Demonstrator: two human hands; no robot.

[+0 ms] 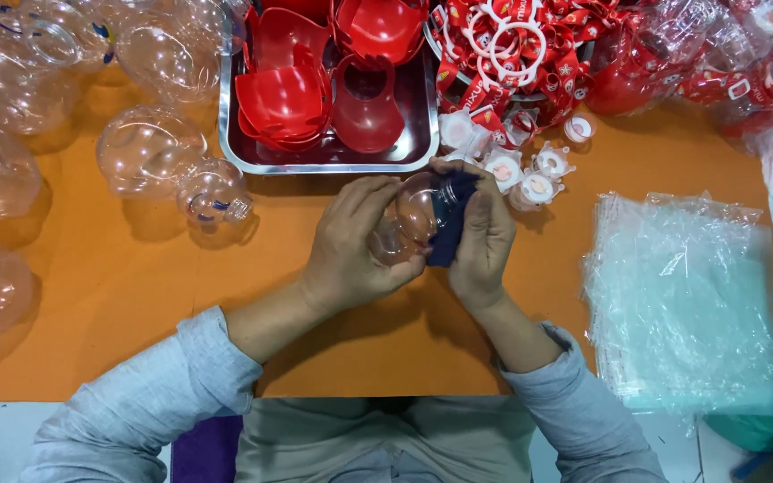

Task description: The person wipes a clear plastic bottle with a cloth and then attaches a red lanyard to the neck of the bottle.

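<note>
over orange table (pixel 136 295), both hands' fingers (pixel 360 201) clasp clear bottle (pixel 409 219)

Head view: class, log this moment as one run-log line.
left hand: holds clear plastic bottle | right hand: presses dark blue cloth on it | behind: steel tray, red parts

Both arms come in from the bottom corners, grey sleeves pushed partway up so the forearms are bare, and they angle in toward each other so the hands meet right in the middle. Left hand (pixel 355 246) is curled, back of the hand up, fingers bent over the top and thumb tucked underneath, so it's a closed grip. Right hand (pixel 483 237) sits just beside it, palm turned inward, fingers wrapped and pressing in, thumb toward the left hand. Wrists are both a bit bent, elbows out wide, hands nearly touching.
</note>
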